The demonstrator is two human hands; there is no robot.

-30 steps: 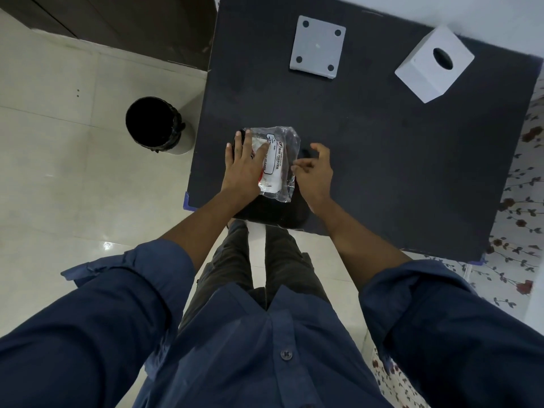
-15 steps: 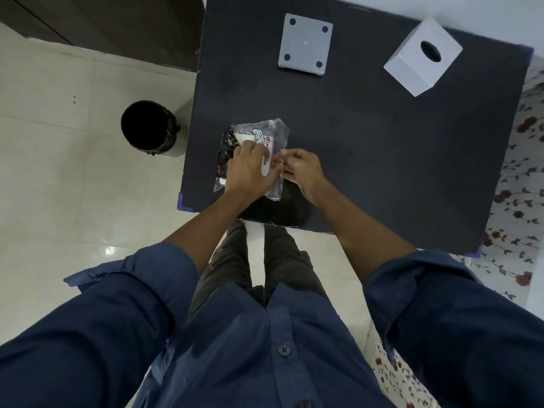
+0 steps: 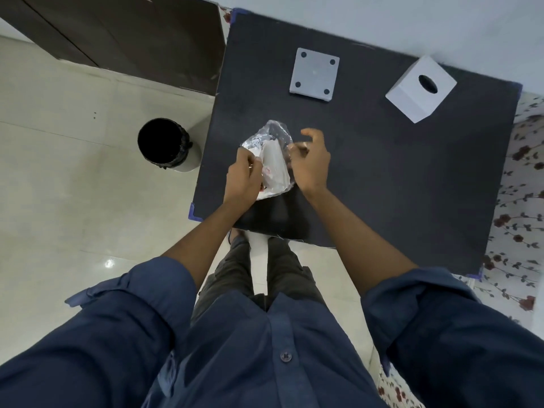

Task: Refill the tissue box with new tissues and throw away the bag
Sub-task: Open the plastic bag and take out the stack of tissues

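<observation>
Fingers [image 3: 248,161] of the left hand [image 3: 240,179] pinch the clear tissue bag [image 3: 272,163] at its left edge; the right hand [image 3: 310,161] grips its right side, over the dark surface [image 3: 382,172]; the white tissue box [image 3: 421,88] sits well apart, far right; the black bin [image 3: 164,142] stands on the floor.

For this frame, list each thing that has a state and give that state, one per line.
tissue pack: in its clear plastic bag, held over the table between both hands
left hand: gripping the pack's left side
right hand: pinching the bag's right edge
tissue box cover: on the table, round hole up, no tissue showing
box base plate: lying apart from the cover
bin: on the floor, open, dark liner
</observation>
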